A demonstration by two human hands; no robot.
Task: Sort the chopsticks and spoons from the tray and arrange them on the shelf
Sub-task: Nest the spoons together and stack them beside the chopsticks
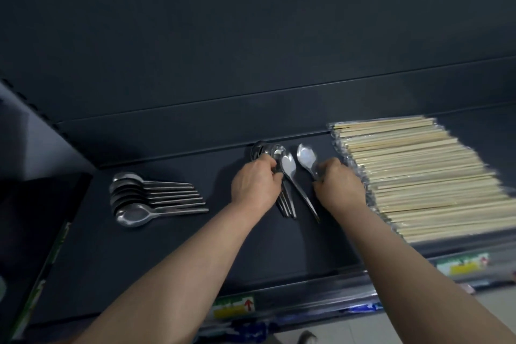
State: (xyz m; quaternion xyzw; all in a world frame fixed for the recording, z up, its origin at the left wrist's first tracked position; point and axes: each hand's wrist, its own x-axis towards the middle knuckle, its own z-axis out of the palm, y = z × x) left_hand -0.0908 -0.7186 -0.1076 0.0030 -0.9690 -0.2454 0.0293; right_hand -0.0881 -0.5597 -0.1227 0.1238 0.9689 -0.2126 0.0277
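On the dark shelf (167, 246), the left hand (255, 184) sits in the middle, its fingers curled round a bundle of spoons (285, 204). The bowls stick out on the far side of the hand and the handles fan out toward the near side. Just right of it, the right hand (339, 184) pinches the handle of a single spoon (305, 158) between thumb and fingers, with the bowl pointing away toward the back wall. Between the two hands lies a loose spoon (290, 169), bowl far and handle running near and to the right. Well to the left, a row of spoons (150, 198) lies overlapped on the shelf, bowls left and handles pointing right. On the right, beside the right hand, wrapped chopsticks (418, 176) lie side by side in a broad stack that reaches the shelf's near edge. Price labels (234, 306) are stuck along the front lip.
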